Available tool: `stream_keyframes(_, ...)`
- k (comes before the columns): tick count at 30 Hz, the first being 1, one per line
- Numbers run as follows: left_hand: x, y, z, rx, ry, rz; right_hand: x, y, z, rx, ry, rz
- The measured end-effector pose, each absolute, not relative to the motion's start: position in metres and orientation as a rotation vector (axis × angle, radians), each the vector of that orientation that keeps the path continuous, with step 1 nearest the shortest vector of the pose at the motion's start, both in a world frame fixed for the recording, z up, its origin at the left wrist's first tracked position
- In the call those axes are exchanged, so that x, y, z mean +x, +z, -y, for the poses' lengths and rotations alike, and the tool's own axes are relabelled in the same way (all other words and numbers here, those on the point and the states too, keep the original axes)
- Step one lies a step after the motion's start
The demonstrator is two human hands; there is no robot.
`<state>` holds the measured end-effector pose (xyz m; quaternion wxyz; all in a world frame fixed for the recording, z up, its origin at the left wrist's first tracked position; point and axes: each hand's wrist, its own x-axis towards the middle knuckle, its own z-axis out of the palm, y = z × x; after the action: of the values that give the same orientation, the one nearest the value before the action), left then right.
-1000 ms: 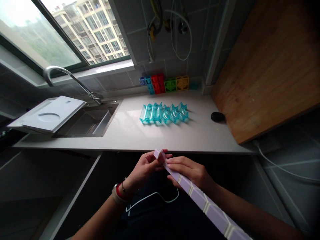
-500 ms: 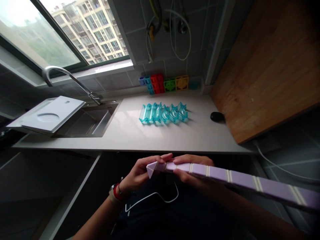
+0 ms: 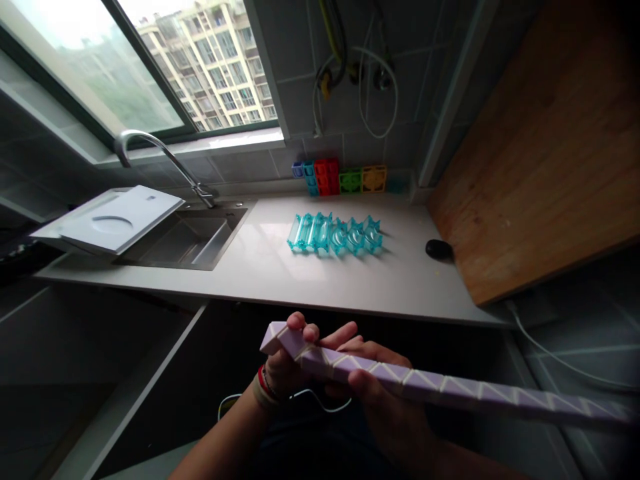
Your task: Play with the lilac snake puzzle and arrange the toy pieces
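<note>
A long lilac twisty snake puzzle, made of wedge blocks with pale seams, stretches from my hands toward the right edge of the head view. My left hand is closed around its left end, where the last blocks bend up out of line. Bracelets circle that wrist. Along the straight length just right of there, my right hand grips the puzzle, thumb on the near side and fingers behind it. The puzzle's far right end blurs into shadow.
Clear teal plastic pieces lie in a row on the pale countertop. Coloured blocks stand along the wall. A sink with a white panel over it is left; a black mouse-like object and wooden board are right.
The snake puzzle has rolled, so its zigzag seams now face up. Its left end is bent differently, and my left hand has turned beneath it. The view has shifted slightly.
</note>
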<state>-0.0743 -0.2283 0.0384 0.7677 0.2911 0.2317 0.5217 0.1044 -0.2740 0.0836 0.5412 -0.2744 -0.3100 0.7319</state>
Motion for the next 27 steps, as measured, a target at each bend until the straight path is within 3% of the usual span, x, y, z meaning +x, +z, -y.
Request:
stream_keyframes(9,-0.113,0.112,0.206,0.922,1.400,-0.558,0.008,0.118,0.249,-0.692,1.743,0.112)
stream_keyframes(17,-0.167,0.099,0.221,1.356,1.393,-0.818,-0.031,0.100,0.245,-0.792,1.530,0.675)
stream_keyframes(23,-0.219,0.084,0.240,1.819,1.617,-0.991,-0.050,0.090,0.249,-0.871,1.358,1.001)
stream_keyframes(27,-0.237,0.086,0.246,1.703,1.597,-0.946,-0.064,0.093,0.253,-0.904,1.238,1.143)
